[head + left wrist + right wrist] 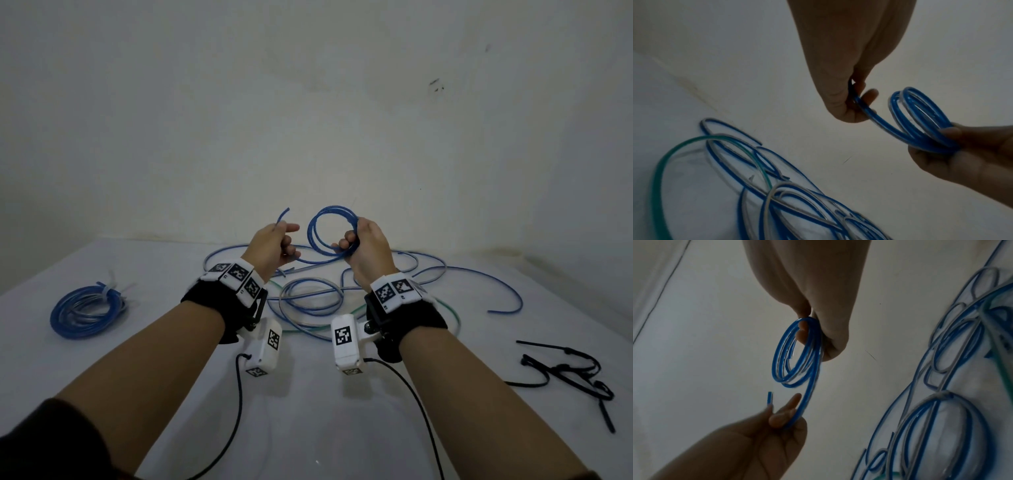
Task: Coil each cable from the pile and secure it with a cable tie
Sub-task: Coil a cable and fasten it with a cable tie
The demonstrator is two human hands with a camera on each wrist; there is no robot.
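Both wrists: black straps (212,305), white marker-printed bands (397,291), white camera boxes (346,342), black leads (236,407); dark sleeves (51,442).

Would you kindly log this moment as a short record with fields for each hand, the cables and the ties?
left hand: pinches the free tail of the blue plastic-coated cable, its cut end sticking up past the fingers
right hand: grips the wound loops of that same cable, held above the white table
loose cable pile: blue, grey and green strands tangled on the table beyond the wrists
finished blue coil: lies at far left, bound with a pale tie
black cable ties: heaped at right, untouched
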